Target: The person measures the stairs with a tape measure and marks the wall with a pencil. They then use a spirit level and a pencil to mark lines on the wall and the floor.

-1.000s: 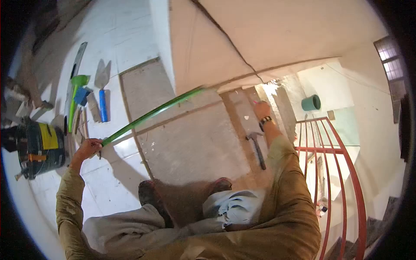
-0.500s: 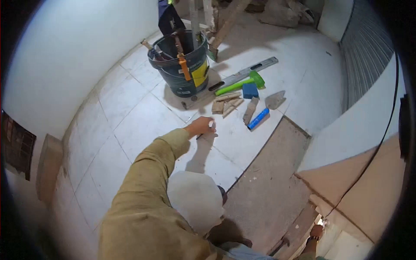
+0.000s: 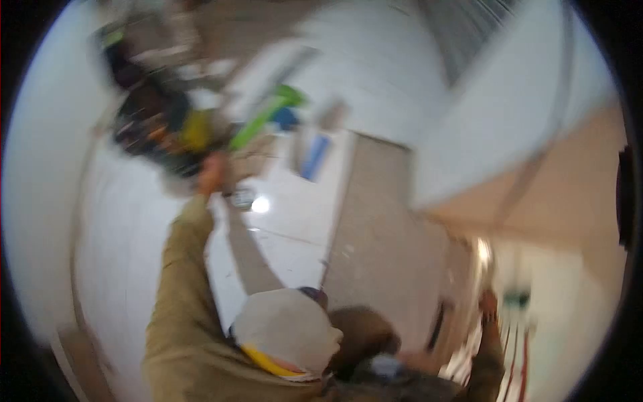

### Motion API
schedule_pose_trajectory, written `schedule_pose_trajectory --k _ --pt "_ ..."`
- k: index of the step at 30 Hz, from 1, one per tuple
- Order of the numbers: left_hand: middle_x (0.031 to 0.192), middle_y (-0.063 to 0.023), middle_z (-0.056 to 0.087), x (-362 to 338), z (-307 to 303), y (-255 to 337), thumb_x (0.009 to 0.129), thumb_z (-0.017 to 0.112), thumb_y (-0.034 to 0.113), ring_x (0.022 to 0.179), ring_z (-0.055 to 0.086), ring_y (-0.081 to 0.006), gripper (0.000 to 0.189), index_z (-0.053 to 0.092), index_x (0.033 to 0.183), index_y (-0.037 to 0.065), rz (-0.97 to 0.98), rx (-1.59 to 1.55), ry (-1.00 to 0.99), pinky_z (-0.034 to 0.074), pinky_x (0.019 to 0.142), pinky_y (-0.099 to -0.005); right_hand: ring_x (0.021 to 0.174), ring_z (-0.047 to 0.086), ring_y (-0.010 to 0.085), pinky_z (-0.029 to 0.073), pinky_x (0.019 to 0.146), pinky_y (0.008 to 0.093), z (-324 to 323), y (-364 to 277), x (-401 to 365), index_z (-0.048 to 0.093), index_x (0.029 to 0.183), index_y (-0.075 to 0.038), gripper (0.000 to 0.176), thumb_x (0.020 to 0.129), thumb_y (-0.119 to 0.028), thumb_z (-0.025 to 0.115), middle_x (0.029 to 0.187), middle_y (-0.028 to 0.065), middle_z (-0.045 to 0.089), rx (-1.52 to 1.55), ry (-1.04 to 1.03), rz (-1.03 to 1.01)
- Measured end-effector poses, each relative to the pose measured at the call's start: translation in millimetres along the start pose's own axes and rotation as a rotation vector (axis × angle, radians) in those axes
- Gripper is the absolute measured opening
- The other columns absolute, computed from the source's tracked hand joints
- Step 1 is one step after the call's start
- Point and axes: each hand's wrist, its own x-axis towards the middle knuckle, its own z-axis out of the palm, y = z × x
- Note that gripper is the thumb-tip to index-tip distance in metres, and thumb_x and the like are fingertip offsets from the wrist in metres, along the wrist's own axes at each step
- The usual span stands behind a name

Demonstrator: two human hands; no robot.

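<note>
The dark bucket (image 3: 151, 127) stands far left on the tiled floor (image 3: 134, 254). The left hand (image 3: 211, 171) is extended just beside it, grip indeterminable (heavy blur). The green mallet (image 3: 264, 117) lies alongside, within reach. The right hand (image 3: 487, 305) sits low at the floor edge, apparently bracing; closure unclear.

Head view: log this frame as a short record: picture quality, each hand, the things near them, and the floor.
picture: heavy motion blur
left hand: arm stretched out over the tiles, beside the bucket; grip too blurred to tell
right hand: low at the right of the picture; grip too blurred to tell
tools: green tool and blue handle lie beyond the left hand
floor: white tiles, with a bare grey strip to their right
</note>
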Motion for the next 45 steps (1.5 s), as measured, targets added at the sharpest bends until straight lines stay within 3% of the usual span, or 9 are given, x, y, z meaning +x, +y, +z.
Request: schedule_pose_trajectory --k 7,13,15,20,25,31,36,39,45 --pt "0.125 -0.0221 0.059 91 45 25 0.083 0.070 0.021 0.108 0.061 -0.0381 0.053 0.051 0.127 -0.002 0.178 -0.128 -0.347 0.049 0.089 -0.0455 0.091 0.068 0.0334 0.054 0.082 0.0436 7 68 -198 0.070 0.090 -0.006 0.018 0.085 -0.017 0.057 0.097 0.0182 0.070 -0.237 0.201 0.510" --pt "0.131 -0.0215 0.054 149 72 -16 0.087 0.067 0.023 0.112 0.057 -0.0330 0.065 0.038 0.140 -0.001 0.794 -0.184 -0.033 0.049 0.088 -0.0440 0.092 0.069 0.0342 0.056 0.078 0.0437 -31 30 -269 0.065 0.105 0.002 0.033 0.091 -0.027 0.062 0.101 0.0224 0.069 0.096 -0.001 0.875" --pt "0.131 -0.0212 0.053 145 48 -5 0.087 0.067 0.027 0.109 0.057 -0.0311 0.072 0.031 0.146 0.003 0.640 -0.390 -0.239 0.050 0.084 -0.0429 0.085 0.069 0.0343 0.055 0.076 0.0437 -33 35 -266 0.068 0.095 0.003 0.033 0.087 -0.029 0.064 0.094 0.0226 0.069 0.007 0.009 0.899" --pt "0.117 -0.0165 0.062 105 -84 25 0.093 0.058 0.027 0.086 0.063 -0.0214 0.071 0.023 0.153 0.020 -0.018 -0.693 -0.461 0.052 0.066 -0.0349 0.086 0.069 0.0289 0.055 0.073 0.0411 -44 114 -225 0.071 0.089 -0.005 0.020 0.082 -0.024 0.068 0.086 0.0158 0.070 -0.196 0.020 0.752" --pt "0.116 -0.0145 0.062 74 -231 67 0.095 0.054 0.023 0.090 0.062 -0.0164 0.068 0.022 0.154 0.018 0.054 -1.030 -0.623 0.054 0.067 -0.0304 0.091 0.068 0.0245 0.056 0.073 0.0380 -44 193 -154 0.073 0.087 -0.010 0.015 0.079 -0.022 0.072 0.085 0.0110 0.070 -0.604 0.088 0.485" --pt "0.143 -0.0164 0.047 -26 -404 145 0.102 0.042 0.022 0.125 0.054 -0.0219 0.051 0.033 0.150 0.007 0.195 -1.615 -0.419 0.045 0.105 -0.0333 0.071 0.069 0.0285 0.057 0.065 0.0371 -44 203 -82 0.071 0.081 -0.008 0.013 0.081 -0.020 0.065 0.075 0.0100 0.070 0.307 0.286 0.790" --pt "0.161 -0.0160 0.011 -101 -571 201 0.101 0.035 0.027 0.147 0.021 -0.0243 0.061 0.017 0.152 -0.001 0.773 -1.898 -0.890 0.017 0.120 -0.0433 0.075 0.069 0.0268 0.057 0.069 0.0375 -72 251 -11 0.069 0.083 -0.008 0.017 0.077 -0.023 0.069 0.080 0.0106 0.070 0.407 0.386 0.537" --pt "0.134 -0.0270 0.052 -115 -616 169 0.102 0.045 0.040 0.127 0.051 -0.0369 0.061 0.036 0.144 -0.004 0.669 -1.079 -0.091 0.030 0.116 -0.0469 0.070 0.071 0.0310 0.058 0.071 0.0394 -57 276 55 0.067 0.093 0.002 0.035 0.087 -0.032 0.062 0.083 0.0183 0.071 0.209 0.440 0.315" --pt "0.127 -0.0211 0.055 -246 -645 391 0.099 0.053 0.030 0.113 0.057 -0.0301 0.049 0.045 0.137 0.000 0.647 -1.029 0.142 0.043 0.100 -0.0426 0.067 0.068 0.0250 0.053 0.057 0.0368 1 266 116 0.068 0.091 -0.004 0.020 0.079 -0.021 0.070 0.076 0.0110 0.069 0.553 0.314 0.217"
